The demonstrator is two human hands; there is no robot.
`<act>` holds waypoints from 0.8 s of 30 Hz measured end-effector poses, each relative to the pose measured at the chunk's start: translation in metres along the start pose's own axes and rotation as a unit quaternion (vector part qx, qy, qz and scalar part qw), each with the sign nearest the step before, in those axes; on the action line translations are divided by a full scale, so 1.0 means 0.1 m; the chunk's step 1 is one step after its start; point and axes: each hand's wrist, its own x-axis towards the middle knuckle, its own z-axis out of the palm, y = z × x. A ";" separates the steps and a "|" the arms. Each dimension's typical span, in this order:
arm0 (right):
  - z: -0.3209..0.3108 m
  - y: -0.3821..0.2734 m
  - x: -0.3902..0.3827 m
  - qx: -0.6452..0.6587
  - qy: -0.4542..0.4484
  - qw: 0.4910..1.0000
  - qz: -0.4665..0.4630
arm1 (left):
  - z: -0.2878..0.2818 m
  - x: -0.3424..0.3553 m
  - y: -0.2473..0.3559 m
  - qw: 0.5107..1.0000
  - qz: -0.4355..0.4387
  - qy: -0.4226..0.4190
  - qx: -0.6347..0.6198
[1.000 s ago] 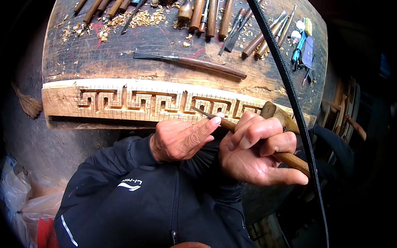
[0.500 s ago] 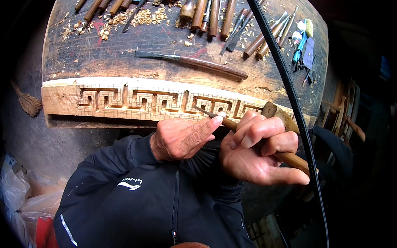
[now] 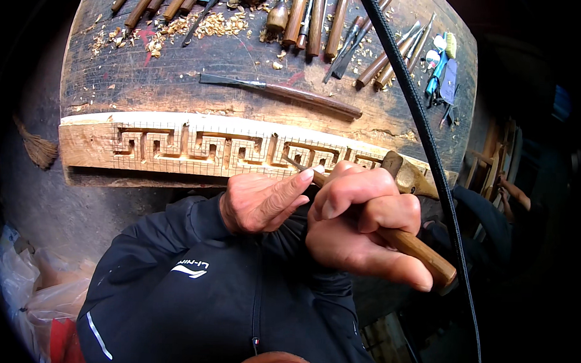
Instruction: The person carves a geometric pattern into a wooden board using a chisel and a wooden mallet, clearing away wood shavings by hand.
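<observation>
Chisel: thin metal blade with a wooden handle, slanting from the grip up and to the left; the tip rests in the carved pattern just beyond the fingers, and the handle is mostly hidden inside both hands.
Mallet: brown wooden handle running from the grip down to the right, its butt end sticking out past the fingers; the pale, worn head stands above the knuckles, tilted, near the top of the chisel.
Carved board: long pale wood strip lying crosswise just beyond the grip, with a pencilled grid and a cut-in key-fret pattern; its right end is hidden behind the hands.
</observation>
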 end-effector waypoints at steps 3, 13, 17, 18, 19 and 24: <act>0.07 0.05 -0.02 0.012 -0.038 0.999 -0.013 | -0.03 -0.15 -0.04 0.998 -0.023 -0.046 -0.036; 0.17 0.19 -0.05 -0.063 -0.089 0.990 -0.089 | 0.00 -0.17 -0.07 1.000 -0.005 0.017 -0.017; 0.17 0.17 0.03 -0.012 -0.157 0.979 -0.127 | 0.00 -0.08 -0.04 0.998 0.021 0.066 -0.006; 0.14 0.16 0.06 -0.001 -0.172 0.976 -0.130 | 0.00 -0.08 -0.05 0.998 0.017 0.065 -0.011; 0.06 0.04 0.15 -0.009 -0.186 0.974 -0.127 | 0.03 -0.03 -0.01 0.997 0.005 0.052 -0.057; -0.20 -0.38 0.19 0.033 -0.182 0.982 -0.036 | 0.18 0.02 0.03 0.994 0.050 0.094 -0.037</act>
